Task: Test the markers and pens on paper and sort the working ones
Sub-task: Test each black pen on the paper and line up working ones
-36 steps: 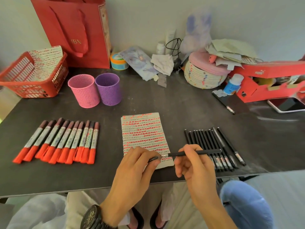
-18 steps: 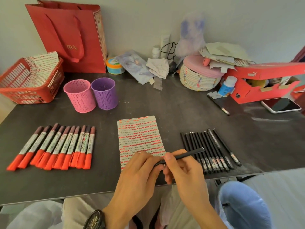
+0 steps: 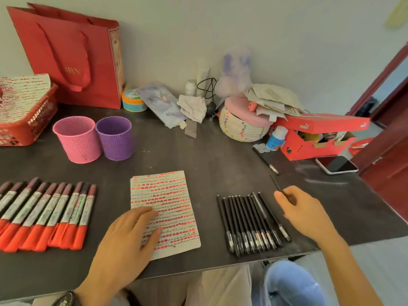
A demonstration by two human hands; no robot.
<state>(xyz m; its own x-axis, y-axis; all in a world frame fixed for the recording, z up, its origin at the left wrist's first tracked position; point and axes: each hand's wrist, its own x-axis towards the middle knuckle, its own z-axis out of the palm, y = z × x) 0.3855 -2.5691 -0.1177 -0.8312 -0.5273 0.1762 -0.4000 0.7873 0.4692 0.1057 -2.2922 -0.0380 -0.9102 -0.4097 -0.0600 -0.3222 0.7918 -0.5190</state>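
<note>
My left hand lies flat on the lower left part of the paper, fingers straight, pressing it to the worktop. My right hand is curled round a thin black pen, pinching it near the lower end so the rest points up and away. It hovers just to the right of the row of black pens, well apart from the sheet. The pen is blurred, so I cannot tell whether it is capped.

As I read it, this pen is the one on test. To do it well I would leave the left hand flat so the sheet cannot slide. I would then bring the tip across to a bare patch; the page is nearly full of pink-red dashes, so the bottom margin looks best. One short, light stroke should be enough to judge the ink.

By my count:
- One sheet of paper.
- One pen in hand.
- Nine or ten black pens in the row, packed too close to be sure.
- One stray pen further back.
- Ten orange-capped markers in view, though that row runs off the left edge.
- Two mesh cups, the pink cup touching the purple cup.
</note>
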